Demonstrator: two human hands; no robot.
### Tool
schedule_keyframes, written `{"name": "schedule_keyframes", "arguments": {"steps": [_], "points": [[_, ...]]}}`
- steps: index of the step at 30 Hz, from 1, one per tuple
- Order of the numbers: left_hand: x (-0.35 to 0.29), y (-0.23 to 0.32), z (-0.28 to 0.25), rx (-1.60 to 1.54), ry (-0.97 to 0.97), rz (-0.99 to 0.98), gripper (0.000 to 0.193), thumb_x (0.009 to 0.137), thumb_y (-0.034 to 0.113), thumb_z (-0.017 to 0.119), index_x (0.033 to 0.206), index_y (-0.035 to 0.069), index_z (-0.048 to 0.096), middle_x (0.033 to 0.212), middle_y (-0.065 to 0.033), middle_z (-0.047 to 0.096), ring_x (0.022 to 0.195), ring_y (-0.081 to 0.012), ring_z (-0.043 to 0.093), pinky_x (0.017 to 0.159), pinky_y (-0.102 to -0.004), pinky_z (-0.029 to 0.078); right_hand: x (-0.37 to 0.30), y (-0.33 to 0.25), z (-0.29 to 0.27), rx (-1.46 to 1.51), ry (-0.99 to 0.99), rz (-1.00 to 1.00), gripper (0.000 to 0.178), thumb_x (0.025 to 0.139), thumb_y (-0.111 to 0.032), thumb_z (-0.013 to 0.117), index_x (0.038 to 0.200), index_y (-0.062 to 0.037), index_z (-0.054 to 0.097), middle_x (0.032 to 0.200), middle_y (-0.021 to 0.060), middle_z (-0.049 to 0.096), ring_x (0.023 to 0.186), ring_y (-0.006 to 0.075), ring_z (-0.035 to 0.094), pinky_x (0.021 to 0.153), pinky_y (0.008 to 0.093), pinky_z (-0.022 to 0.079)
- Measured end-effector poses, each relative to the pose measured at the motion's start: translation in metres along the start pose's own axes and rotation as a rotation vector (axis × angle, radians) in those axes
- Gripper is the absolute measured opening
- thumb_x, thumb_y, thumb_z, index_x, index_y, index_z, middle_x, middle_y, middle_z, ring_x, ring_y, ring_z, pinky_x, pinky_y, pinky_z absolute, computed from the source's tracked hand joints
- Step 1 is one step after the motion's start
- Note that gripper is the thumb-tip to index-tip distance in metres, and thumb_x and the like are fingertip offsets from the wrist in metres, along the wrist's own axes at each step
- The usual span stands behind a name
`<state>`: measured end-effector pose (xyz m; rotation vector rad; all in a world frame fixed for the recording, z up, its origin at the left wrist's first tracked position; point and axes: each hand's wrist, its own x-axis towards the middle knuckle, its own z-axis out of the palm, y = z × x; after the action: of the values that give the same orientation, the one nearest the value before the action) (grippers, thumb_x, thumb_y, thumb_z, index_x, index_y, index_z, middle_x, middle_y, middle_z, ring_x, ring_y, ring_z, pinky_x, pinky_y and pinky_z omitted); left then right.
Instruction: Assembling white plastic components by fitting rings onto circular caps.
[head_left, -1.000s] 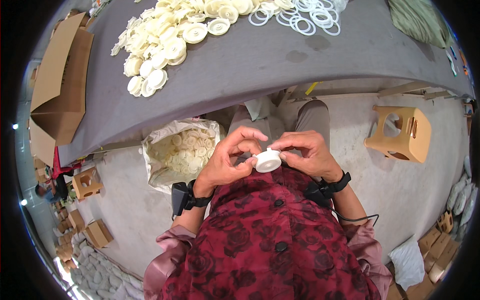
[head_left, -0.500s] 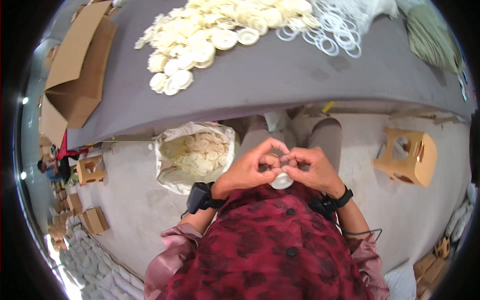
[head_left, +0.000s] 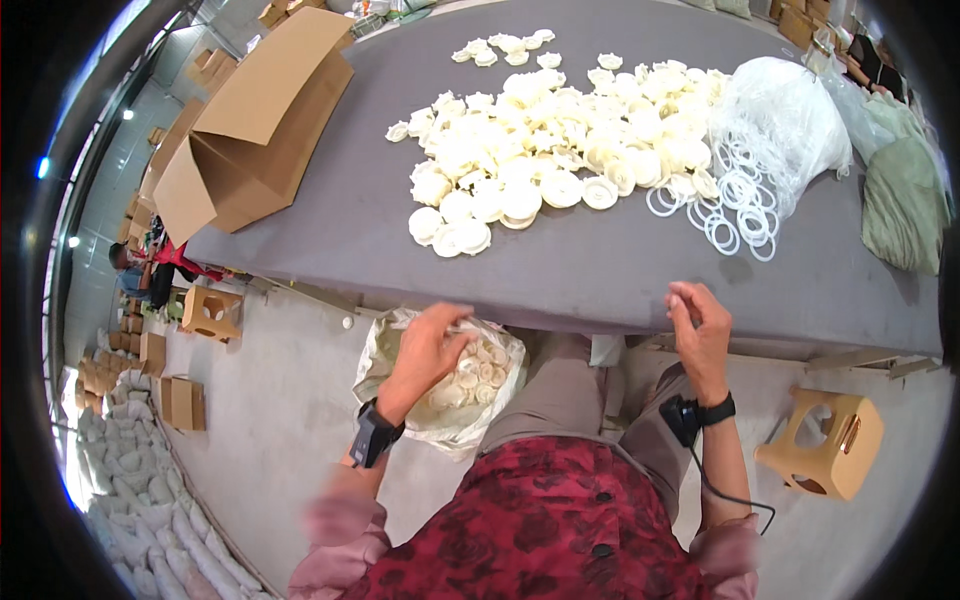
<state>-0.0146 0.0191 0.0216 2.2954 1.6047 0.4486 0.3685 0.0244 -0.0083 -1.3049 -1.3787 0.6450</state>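
We are looking first at the left hand (head_left: 425, 345): it is hanging over the open mouth of a plastic bag (head_left: 392, 345) on the floor, fingers curled loosely downward, and we cannot tell whether anything is pinched in them. The bag is holding a heap of cream round caps (head_left: 478, 375), and the hand is sitting just above that heap. The right hand (head_left: 700, 325) is hovering at the near edge of the grey table (head_left: 600, 275), fingertips drawn together as if pinching, but whatever may be between them is too small for us to make out. Both wrists are wearing dark bands, and a thin cable is trailing from the right one. Moving outward, we are noting a large pile of white caps (head_left: 540, 150) spread across the tabletop, well apart from both hands. To its right, loose white rings (head_left: 735, 205) are lying beside a clear bag (head_left: 785, 115) on the table. A folded cardboard box (head_left: 250, 130) is resting on the table's left end. A small wooden stool (head_left: 825, 445) is standing on the floor to the right of the person's knees.
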Motion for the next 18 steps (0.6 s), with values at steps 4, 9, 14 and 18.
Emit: {"name": "schedule_keyframes", "arguments": {"steps": [4,9,14,18], "points": [[0.072,0.007,0.011,0.147,0.518,0.068,0.052,0.081,0.025,0.078,0.123,0.000,0.059,0.112,-0.0162,0.060,0.104,-0.0354,0.060,0.080,-0.0434,0.051,0.022,0.023,0.002,0.015,0.024,0.135,0.013,0.090,-0.002,0.062,0.101,0.0032,0.068,0.081,0.0065,0.066,0.069,0.0111,0.061,0.063,0.0251,0.048],[0.127,-0.003,0.033,0.267,0.384,-0.097,0.052,0.079,0.028,0.079,0.120,0.002,0.060,0.111,-0.0154,0.055,0.099,-0.0373,0.060,0.079,-0.0458,0.051,0.016,0.033,-0.002,-0.103,0.116,0.065,0.012,0.090,-0.002,0.062,0.100,0.0007,0.068,0.080,0.0059,0.065,0.066,0.0115,0.060,0.061,0.0255,0.047],[0.118,-0.018,0.034,0.120,0.498,-0.075,0.053,0.071,0.019,0.085,0.111,0.002,0.055,0.108,-0.0179,0.053,0.098,-0.0399,0.056,0.082,-0.0461,0.048,0.016,0.032,0.003,-0.123,0.067,-0.003,0.011,0.088,-0.003,0.064,0.097,-0.0008,0.068,0.078,0.0074,0.062,0.061,0.0160,0.056,0.057,0.0287,0.044],[0.108,0.020,0.039,0.028,0.490,0.101,0.056,0.067,0.015,0.086,0.112,0.001,0.056,0.111,-0.0197,0.056,0.105,-0.0406,0.056,0.088,-0.0442,0.047,0.019,0.026,0.004,-0.008,0.065,0.086,0.012,0.087,-0.005,0.065,0.098,0.0000,0.069,0.077,0.0096,0.061,0.062,0.0189,0.056,0.059,0.0307,0.045]]}}
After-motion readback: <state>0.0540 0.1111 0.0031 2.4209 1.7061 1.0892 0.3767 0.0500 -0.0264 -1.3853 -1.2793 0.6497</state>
